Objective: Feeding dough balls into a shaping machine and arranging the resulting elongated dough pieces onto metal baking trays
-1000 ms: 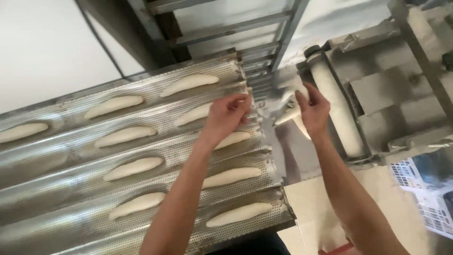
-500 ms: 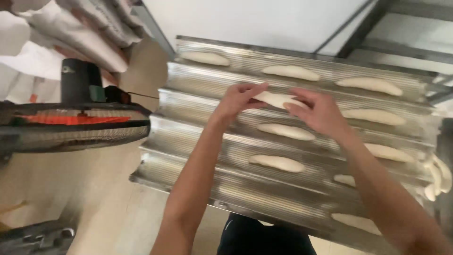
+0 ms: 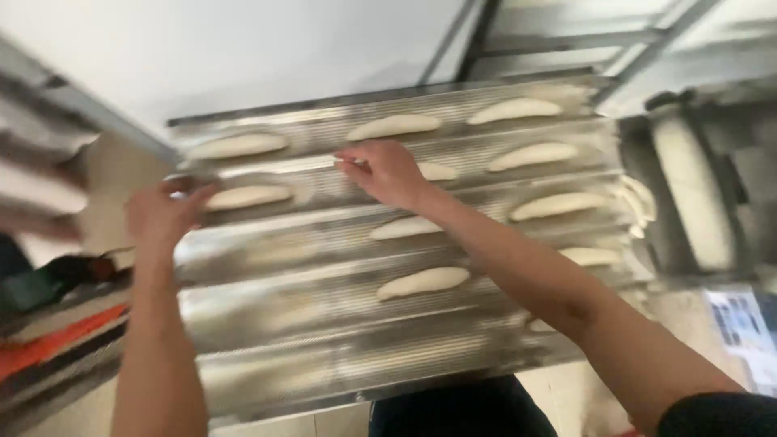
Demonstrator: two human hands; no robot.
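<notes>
Pale dough loaf (image 3: 248, 197), long axis running left-right in the ridged metal baking tray (image 3: 324, 324), lies just right of the open left hand (image 3: 166, 214), while the right hand (image 3: 387, 171), fingers loosely curled, touches another loaf (image 3: 435, 171).

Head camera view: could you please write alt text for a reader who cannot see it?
Two bare hands reach over a corrugated metal tray of pale dough loaves. The right hand rests on a loaf in the second channel; the left hand is at the tray's left edge beside another loaf.
</notes>
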